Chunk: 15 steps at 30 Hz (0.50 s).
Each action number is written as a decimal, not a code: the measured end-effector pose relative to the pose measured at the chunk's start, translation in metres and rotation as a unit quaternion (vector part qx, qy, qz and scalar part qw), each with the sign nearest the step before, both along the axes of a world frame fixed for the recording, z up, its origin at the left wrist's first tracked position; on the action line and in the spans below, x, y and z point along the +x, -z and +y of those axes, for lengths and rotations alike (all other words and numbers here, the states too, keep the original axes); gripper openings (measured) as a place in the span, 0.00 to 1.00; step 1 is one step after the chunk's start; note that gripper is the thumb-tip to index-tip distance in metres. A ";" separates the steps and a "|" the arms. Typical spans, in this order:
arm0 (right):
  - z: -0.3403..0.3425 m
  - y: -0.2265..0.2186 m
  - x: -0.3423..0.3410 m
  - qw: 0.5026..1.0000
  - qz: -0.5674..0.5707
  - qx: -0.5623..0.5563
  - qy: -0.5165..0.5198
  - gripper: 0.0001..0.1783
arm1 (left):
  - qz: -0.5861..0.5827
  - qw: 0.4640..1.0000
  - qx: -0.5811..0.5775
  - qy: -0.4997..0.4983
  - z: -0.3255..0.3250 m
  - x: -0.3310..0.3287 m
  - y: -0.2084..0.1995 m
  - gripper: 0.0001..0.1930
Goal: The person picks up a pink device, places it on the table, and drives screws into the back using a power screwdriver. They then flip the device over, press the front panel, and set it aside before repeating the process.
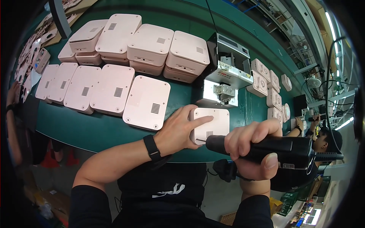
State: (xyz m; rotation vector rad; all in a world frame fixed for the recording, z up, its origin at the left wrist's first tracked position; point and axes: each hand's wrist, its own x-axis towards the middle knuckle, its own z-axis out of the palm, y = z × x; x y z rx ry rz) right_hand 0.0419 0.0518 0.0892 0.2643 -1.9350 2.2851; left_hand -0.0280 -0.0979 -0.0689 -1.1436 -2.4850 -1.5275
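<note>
A pale pinkish-white plastic box (219,122), with a slotted vent and corner holes, lies on the green table in front of me. My left hand (175,128) grips it from the left side, index finger stretched over its top. My right hand (251,146) is wrapped round a black corded electric screwdriver (292,149), held nearly level. Its thin bit points left, with the tip at the box's near left corner hole. Whether a screw sits there is too small to tell.
Several similar boxes (146,102) stand in a row on the left, with stacked ones (188,51) behind. A black-and-silver screw feeder (228,72) stands beyond my box. Round-faced white units (259,84) sit to the right. Another person (327,142) works at the right; someone's arm (12,114) shows far left.
</note>
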 end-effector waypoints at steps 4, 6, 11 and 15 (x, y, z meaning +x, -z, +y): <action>-0.003 0.003 0.001 0.999 0.026 0.040 0.004 0.29 | -0.016 1.000 0.009 0.003 0.001 0.001 0.002 0.42; -0.004 0.003 0.001 0.998 0.026 0.050 0.002 0.29 | -0.014 1.000 0.013 0.000 0.002 0.002 0.003 0.44; -0.005 0.001 0.002 0.999 0.008 0.036 0.016 0.31 | -0.013 1.000 0.017 -0.003 0.002 0.003 0.003 0.47; -0.008 0.001 0.007 0.999 -0.003 0.037 0.024 0.33 | -0.016 1.000 0.020 0.001 0.001 0.004 0.004 0.46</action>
